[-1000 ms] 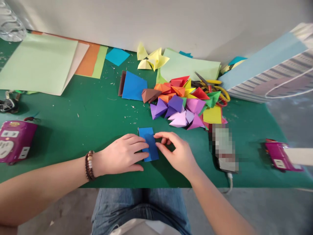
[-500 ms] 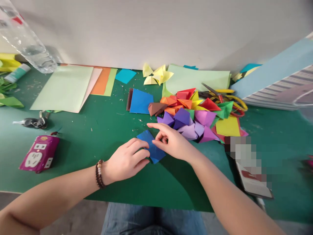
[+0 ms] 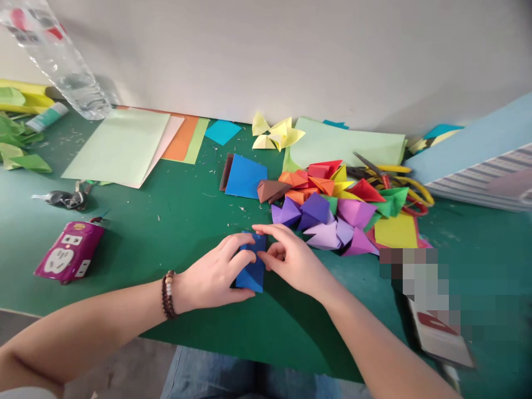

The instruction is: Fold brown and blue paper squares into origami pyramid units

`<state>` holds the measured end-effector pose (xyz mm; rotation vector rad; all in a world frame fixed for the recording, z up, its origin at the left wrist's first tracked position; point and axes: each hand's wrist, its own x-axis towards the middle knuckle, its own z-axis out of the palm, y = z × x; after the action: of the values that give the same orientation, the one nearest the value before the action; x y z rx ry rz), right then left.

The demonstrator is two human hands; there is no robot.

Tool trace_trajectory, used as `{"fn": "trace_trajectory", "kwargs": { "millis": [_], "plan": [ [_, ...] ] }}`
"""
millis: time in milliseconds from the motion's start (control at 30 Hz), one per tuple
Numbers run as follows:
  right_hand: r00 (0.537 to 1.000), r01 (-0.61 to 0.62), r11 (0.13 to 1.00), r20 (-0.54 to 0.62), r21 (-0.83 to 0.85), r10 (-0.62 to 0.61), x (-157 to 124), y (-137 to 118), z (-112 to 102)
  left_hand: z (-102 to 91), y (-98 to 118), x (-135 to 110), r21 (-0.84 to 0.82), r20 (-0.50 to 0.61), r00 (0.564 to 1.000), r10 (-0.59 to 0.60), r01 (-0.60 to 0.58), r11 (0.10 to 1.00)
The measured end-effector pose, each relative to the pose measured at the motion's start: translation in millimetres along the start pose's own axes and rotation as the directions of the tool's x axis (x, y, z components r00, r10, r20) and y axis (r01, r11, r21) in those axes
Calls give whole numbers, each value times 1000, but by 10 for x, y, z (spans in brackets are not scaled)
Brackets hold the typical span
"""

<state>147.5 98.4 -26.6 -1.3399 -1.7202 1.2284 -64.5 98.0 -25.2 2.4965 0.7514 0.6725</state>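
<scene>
A small piece of blue folding paper (image 3: 252,272) lies on the green table in front of me, its long edges running roughly away from my body. My left hand (image 3: 218,269), with beaded bracelets at the wrist, covers its left side, fingertips bent onto the paper and thumb by the near edge. From the right, my right hand (image 3: 293,257) takes its edge between thumb and curved index finger, the other fingers curled in. Behind the hands rests a stack of blue squares (image 3: 246,176) with brown ones under it. Part of the worked sheet is hidden by my fingers.
Folded paper pieces (image 3: 318,213) in many colours heap to the right, beside scissors (image 3: 384,177). At the left are a purple power socket (image 3: 70,252), keys (image 3: 66,198), a water bottle (image 3: 78,83) and paper sheets (image 3: 120,147). A phone (image 3: 443,332) lies right.
The blue paper has turned from a slanted diamond position to nearly straight. My left thumb has come down to its near edge, and the right hand stays at its right side.
</scene>
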Motion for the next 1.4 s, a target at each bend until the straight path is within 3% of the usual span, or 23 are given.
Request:
{"fn": "trace_trajectory", "kwargs": {
  "millis": [133, 233, 367, 467, 667, 900, 1167, 1267, 1400],
  "plan": [
    [997, -51, 994, -46, 96, 56, 9, 52, -62, -61, 5, 12, -61, -89, 991, 101, -106, 992],
    [990, -56, 994, -127, 96, 68, 20, 50, -89, -98, 4, 32, -37, -155, 983, 95, -101, 994],
    [971, -99, 993, -210, 67, 111, 20, 28, -70, -113, -1, 45, 13, -209, 978, 6, -3, 1000],
    [966, -124, 992, -227, 8, 123, 21, 41, -46, -106, -18, 46, 45, -167, 983, -69, 78, 996],
    [942, -28, 979, -333, -201, -41, 10, 67, -15, -70, -68, 63, 237, -113, 971, -212, 234, 943],
    [954, -74, 945, -300, -319, -27, -16, 25, 21, -71, -48, 90, 337, -94, 979, -182, 203, 919],
    [946, -2, 932, -302, -363, -116, -175, -32, -96, -70, -77, 51, 238, -161, 981, -111, 148, 960],
    [939, 122, 845, -217, -520, -269, -375, -67, -149, -59, -87, 46, 186, -161, 986, -46, 76, 980],
    [884, 294, 656, -64, -695, -464, -583, -39, -184, -40, -92, 36, 95, -128, 992, 9, 4, 995]
  ]
}}
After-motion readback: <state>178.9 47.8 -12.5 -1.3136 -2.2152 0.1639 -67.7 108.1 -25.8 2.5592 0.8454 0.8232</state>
